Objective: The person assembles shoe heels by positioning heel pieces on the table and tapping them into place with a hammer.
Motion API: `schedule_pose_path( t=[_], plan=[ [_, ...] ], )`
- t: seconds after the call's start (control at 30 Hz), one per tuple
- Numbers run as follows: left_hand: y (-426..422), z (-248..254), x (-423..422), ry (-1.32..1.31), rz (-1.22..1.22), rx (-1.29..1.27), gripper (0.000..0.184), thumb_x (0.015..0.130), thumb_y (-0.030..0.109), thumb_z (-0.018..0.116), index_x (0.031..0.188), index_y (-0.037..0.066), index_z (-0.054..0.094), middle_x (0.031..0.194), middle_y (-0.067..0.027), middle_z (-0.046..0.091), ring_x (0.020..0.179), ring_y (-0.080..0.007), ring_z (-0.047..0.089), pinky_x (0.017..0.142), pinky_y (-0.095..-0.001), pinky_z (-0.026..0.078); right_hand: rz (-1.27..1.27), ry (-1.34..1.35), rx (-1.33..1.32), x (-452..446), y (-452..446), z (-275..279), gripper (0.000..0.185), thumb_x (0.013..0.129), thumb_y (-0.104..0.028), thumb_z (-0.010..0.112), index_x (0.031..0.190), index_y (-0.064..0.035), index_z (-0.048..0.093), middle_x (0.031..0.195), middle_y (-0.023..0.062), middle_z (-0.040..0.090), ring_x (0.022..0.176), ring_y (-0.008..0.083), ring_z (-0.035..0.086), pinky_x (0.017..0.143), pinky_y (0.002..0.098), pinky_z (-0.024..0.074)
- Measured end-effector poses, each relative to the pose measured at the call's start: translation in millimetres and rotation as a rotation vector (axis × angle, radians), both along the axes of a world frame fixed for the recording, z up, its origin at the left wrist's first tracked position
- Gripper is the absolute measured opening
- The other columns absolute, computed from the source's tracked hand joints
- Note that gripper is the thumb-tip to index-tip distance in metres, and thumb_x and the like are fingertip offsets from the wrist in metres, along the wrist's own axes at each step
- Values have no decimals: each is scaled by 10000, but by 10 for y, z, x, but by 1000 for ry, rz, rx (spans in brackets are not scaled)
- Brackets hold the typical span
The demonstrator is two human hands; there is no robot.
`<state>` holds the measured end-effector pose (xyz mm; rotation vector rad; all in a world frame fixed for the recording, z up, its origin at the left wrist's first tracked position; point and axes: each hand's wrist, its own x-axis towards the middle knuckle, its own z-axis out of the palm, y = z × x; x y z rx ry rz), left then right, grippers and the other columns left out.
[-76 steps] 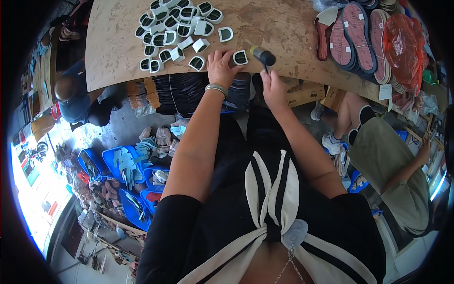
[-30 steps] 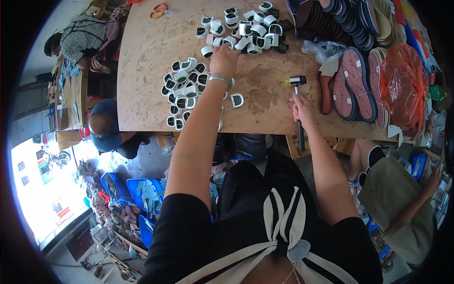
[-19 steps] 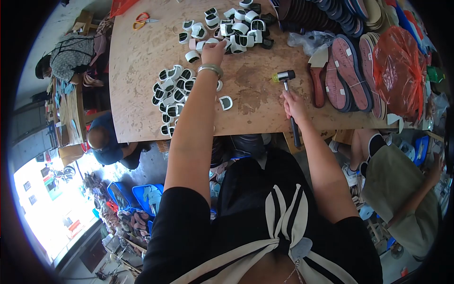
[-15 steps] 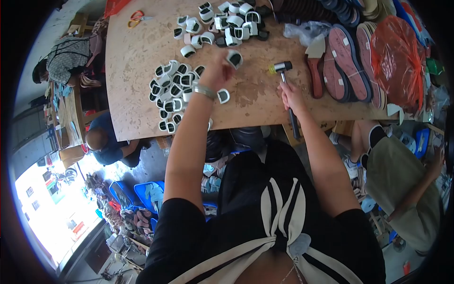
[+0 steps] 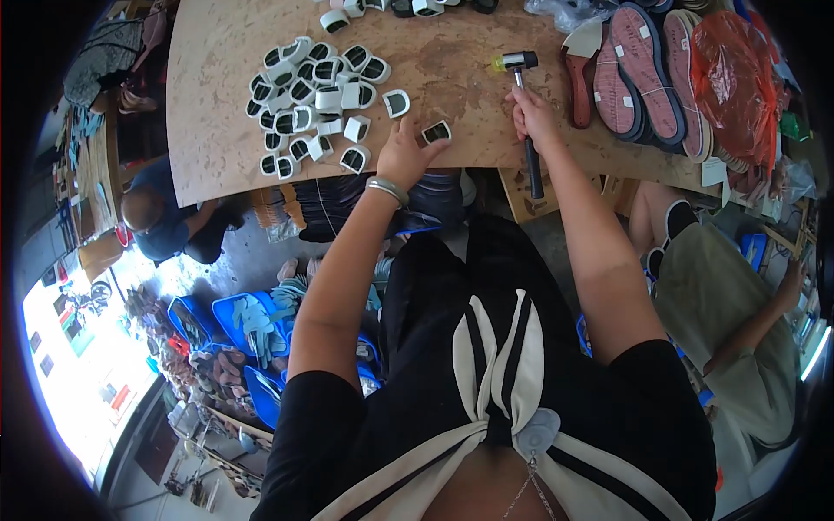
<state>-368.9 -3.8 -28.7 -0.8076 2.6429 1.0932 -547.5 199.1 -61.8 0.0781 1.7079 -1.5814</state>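
Note:
My right hand grips the handle of a two-faced mallet, with one yellow face and one black face. The mallet head rests over the tabletop, and its black grip hangs past the near edge. My left hand is open at the table's front edge, thumb and fingers spread. Close to its thumb lies a small white shoe heel with a dark face; whether they touch is unclear. Another white heel sits just beyond the fingers. A loose cluster of such heels spreads to the left.
More heels lie at the far side. To the right are a broad scraper, stacked pink insoles and a red plastic bag. One person sits at left, another at right. Blue crates stand below.
My left hand has come back toward the table's near edge, and one heel now lies by its thumb. My right hand still holds the mallet. The view has tilted down.

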Motion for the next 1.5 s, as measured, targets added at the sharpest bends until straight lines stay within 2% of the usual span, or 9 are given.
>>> schedule_pose_path(
  t=[0.23,0.47,0.57,0.67,0.9,1.1,1.23,1.33,1.5],
  plan=[
    [232,-162,134,225,123,-110,551,708,405,812,1165,162,623,1072,-94,592,1044,-304,579,905,-407,491,99,104,42,408,-43,272,369,1013,-379,489,1003,-28,601,564,-30,423,401,72,374,371,257,345],
    [272,-161,152,271,169,-143,460,718,362,809,1123,188,680,972,-57,591,960,-261,599,826,-386,506,468,587,397,767,-325,961,333,985,-357,515,1020,-29,561,747,211,599,699,394,600,620,452,452],
    [284,-171,164,281,159,-154,462,718,368,805,1127,191,682,952,-51,588,945,-254,600,813,-380,509,325,774,409,896,-457,1081,307,992,-350,490,1034,-56,567,805,218,631,817,396,631,689,489,466],
    [250,-221,140,296,141,-165,460,725,371,799,1133,194,681,951,-45,592,943,-250,599,810,-379,510,755,710,695,841,-383,927,287,1001,-323,464,1061,-64,570,831,220,643,831,411,635,706,522,471],
    [260,-202,174,277,140,-122,466,731,371,789,1146,201,663,990,-48,607,999,-276,588,848,-401,506,436,813,578,1025,-442,1174,291,1000,-327,458,1083,-72,572,844,212,654,845,427,628,724,531,471],
    [263,-222,182,285,142,-144,475,725,383,790,1146,201,665,992,-46,606,1000,-278,587,862,-398,502,643,726,552,800,-301,791,326,1004,-355,469,1161,-92,582,795,215,646,796,422,633,672,507,480],
    [270,-223,167,263,141,-149,473,721,378,793,1143,204,667,982,-45,603,998,-278,587,856,-399,505,305,817,479,1032,-456,968,296,991,-327,479,1116,-79,582,841,220,647,863,418,627,731,516,473],
    [284,-167,168,286,146,-153,460,728,365,791,1142,206,668,970,-48,601,992,-279,587,852,-400,507,630,732,637,971,-395,815,311,985,-330,485,1146,-82,584,876,209,662,874,411,634,738,519,473],
    [267,-162,146,258,106,-124,436,765,321,771,1171,215,651,1024,-62,596,994,-291,589,852,-404,506,620,655,639,907,-234,993,349,985,-354,484,1150,-67,593,863,204,658,858,403,640,726,501,470]
  ],
)
